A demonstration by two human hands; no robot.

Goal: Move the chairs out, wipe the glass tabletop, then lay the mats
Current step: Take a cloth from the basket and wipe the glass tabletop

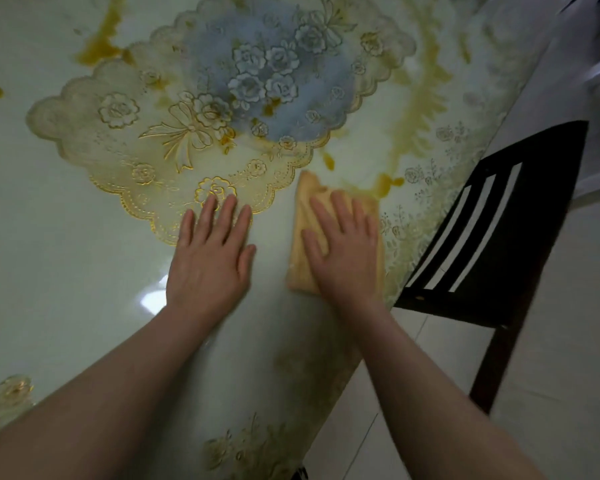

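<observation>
The glass tabletop (66,244) fills most of the view, with yellow-brown smears (385,183) across its far and right parts. A lacy gold and blue mat (174,140) with a scalloped edge lies on it. My left hand (210,258) lies flat with straight fingers, fingertips on the mat's near edge. My right hand (343,251) presses flat on a folded yellow cloth (300,233) near the table's right edge, just short of a smear.
A dark wooden chair (492,237) with a slatted back stands close to the table's right edge, on a pale tiled floor (551,393). A gold flower pattern (13,389) shows at the near left of the table.
</observation>
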